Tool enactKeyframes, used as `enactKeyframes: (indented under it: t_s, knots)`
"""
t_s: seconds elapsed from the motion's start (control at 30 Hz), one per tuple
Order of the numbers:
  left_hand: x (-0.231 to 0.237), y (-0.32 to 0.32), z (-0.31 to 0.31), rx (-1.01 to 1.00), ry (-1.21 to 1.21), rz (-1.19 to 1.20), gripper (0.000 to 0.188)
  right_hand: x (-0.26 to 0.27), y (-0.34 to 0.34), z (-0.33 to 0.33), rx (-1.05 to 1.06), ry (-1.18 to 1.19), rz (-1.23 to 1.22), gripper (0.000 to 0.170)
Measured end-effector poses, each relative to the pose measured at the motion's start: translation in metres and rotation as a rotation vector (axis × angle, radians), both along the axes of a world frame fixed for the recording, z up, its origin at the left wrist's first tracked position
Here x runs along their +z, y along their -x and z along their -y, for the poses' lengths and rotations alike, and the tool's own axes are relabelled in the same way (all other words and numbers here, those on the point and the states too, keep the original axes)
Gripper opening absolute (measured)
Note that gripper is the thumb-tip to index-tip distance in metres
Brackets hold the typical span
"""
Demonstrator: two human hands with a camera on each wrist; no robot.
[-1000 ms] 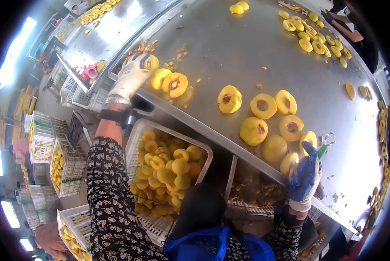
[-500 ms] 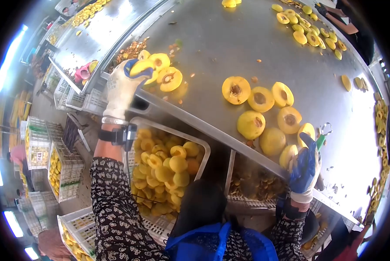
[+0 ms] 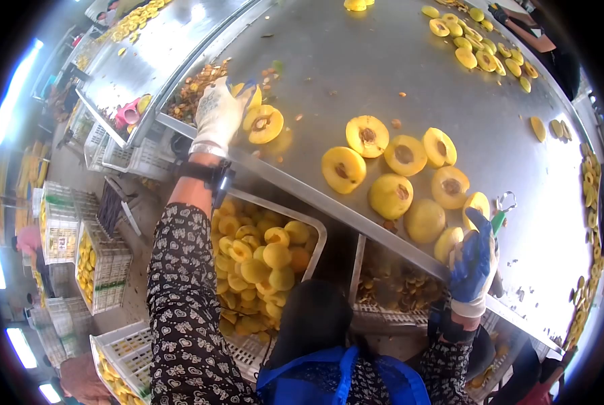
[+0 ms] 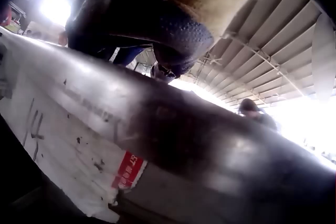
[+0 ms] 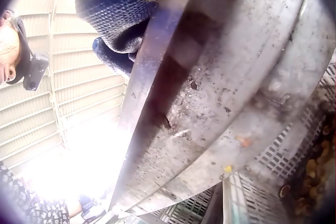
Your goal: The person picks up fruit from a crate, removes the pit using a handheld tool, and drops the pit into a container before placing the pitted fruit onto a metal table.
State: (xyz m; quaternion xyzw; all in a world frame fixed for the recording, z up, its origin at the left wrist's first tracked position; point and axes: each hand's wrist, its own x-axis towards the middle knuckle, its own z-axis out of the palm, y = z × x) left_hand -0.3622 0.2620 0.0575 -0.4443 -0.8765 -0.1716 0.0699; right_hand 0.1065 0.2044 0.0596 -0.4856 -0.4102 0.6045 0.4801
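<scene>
My gloved left hand [image 3: 222,113] grips a yellow peach half [image 3: 253,98] at the table's left edge, its fingertips over the fruit. Another peach half [image 3: 263,124], cut face up with the pit showing, sits just beside it. At the right, my blue-and-white gloved right hand [image 3: 472,268] is at the table edge, holding a green-handled pitting tool [image 3: 499,221] with a metal loop head. A peach half [image 3: 448,244] lies against its fingers. Several cut peaches [image 3: 404,154] lie between the hands. In the right wrist view, curled blue fingers [image 5: 118,22] show beyond the metal edge.
Below the table edge stand a crate of peach halves [image 3: 265,260] and a crate of brown scraps [image 3: 396,287]. Loose pits [image 3: 194,94] are piled at the table's left corner. More peaches [image 3: 480,50] lie at the far side, near another person's arm [image 3: 534,40].
The peach half my left hand held has gone to the middle group, where one more cut half now lies. That hand is now on another half. My right hand stays in place.
</scene>
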Motion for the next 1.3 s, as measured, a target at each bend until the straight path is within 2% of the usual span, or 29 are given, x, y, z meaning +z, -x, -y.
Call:
enactKeyframes:
  t_s: [0.1,0.17,0.23,0.27,0.37,0.4,0.5,0.53,0.63,0.7,0.77,0.87,0.9,0.93,0.97,1.03,1.07,1.1,1.13,1.17,1.2,1.23,1.27,1.3]
  knots:
    - [0.006,-0.011,-0.016,-0.025,0.283,-0.006,0.062,-0.008,-0.003,0.0,-0.001,-0.089,0.157,0.032]
    - [0.005,-0.008,-0.019,-0.062,0.328,0.006,0.059,-0.01,-0.012,-0.001,0.064,0.004,-0.067,0.032]
    - [0.015,-0.01,-0.017,-0.098,0.398,0.098,0.058,-0.006,-0.005,-0.002,-0.009,-0.054,-0.007,0.04]
    - [0.016,-0.013,-0.009,-0.112,0.35,0.092,0.054,-0.005,-0.001,-0.002,-0.036,-0.07,0.016,0.045]
    - [0.014,-0.027,0.021,-0.201,-0.017,0.183,0.04,-0.005,-0.003,-0.003,-0.026,-0.131,0.13,0.046]
    - [0.017,-0.036,0.03,-0.261,-0.036,0.169,0.04,-0.006,-0.005,-0.004,0.008,-0.199,0.228,0.046]
    - [0.016,-0.06,0.038,-0.365,0.072,0.369,0.042,-0.012,-0.001,-0.002,-0.049,-0.098,0.018,0.046]
    - [0.016,-0.073,0.039,-0.404,0.042,0.314,0.042,-0.008,0.001,-0.001,-0.059,-0.093,0.035,0.046]
    - [0.014,-0.105,0.043,-0.541,0.053,0.349,0.045,-0.009,-0.003,-0.002,-0.07,-0.01,-0.09,0.046]
    - [0.013,-0.127,0.047,-0.706,0.011,0.24,0.045,-0.008,-0.001,-0.003,-0.081,0.015,-0.143,0.046]
    - [0.025,-0.151,0.05,-0.743,0.13,0.53,0.044,-0.001,0.005,-0.002,-0.101,-0.006,-0.104,0.045]
    - [0.02,-0.174,0.045,-0.892,0.14,0.7,0.044,-0.004,0.003,-0.002,-0.129,-0.043,0.023,0.047]
    - [0.023,-0.165,0.039,-0.846,0.055,0.721,0.046,-0.011,-0.002,-0.002,-0.159,-0.051,0.037,0.047]
    - [0.028,-0.149,0.029,-0.802,-0.027,0.74,0.047,-0.011,-0.001,0.0,-0.142,-0.068,-0.078,0.047]
    - [0.034,-0.131,0.016,-0.761,-0.11,0.758,0.048,-0.01,0.0,0.002,-0.157,-0.096,-0.016,0.048]
    - [0.014,-0.061,-0.02,-0.491,-0.141,0.074,0.054,-0.01,0.002,0.001,-0.196,-0.07,-0.068,0.048]
    - [0.022,-0.032,-0.028,-0.324,-0.019,0.014,0.06,-0.006,0.005,0.0,-0.191,-0.011,-0.126,0.046]
    - [0.013,0.0,-0.035,-0.213,0.028,-0.175,0.066,-0.002,0.006,-0.001,-0.198,0.04,-0.18,0.045]
    - [0.007,0.03,-0.04,-0.16,0.069,-0.23,0.069,-0.005,0.004,-0.003,-0.174,0.023,-0.191,0.042]
    - [0.002,0.057,-0.046,-0.165,0.134,-0.085,0.069,0.0,0.006,-0.004,-0.174,0.077,-0.288,0.039]
    - [-0.008,0.081,-0.047,-0.258,0.099,0.013,0.072,0.001,0.004,-0.004,-0.155,0.091,-0.318,0.037]
    - [-0.006,0.094,-0.052,-0.277,0.191,0.392,0.078,0.002,0.001,-0.004,-0.127,0.109,-0.348,0.036]
    - [-0.017,0.106,-0.055,-0.26,0.223,0.289,0.075,0.005,-0.001,-0.004,-0.128,0.12,-0.329,0.035]
    - [-0.02,0.102,-0.05,-0.264,0.194,0.067,0.07,0.007,-0.001,-0.003,-0.115,0.143,-0.316,0.034]
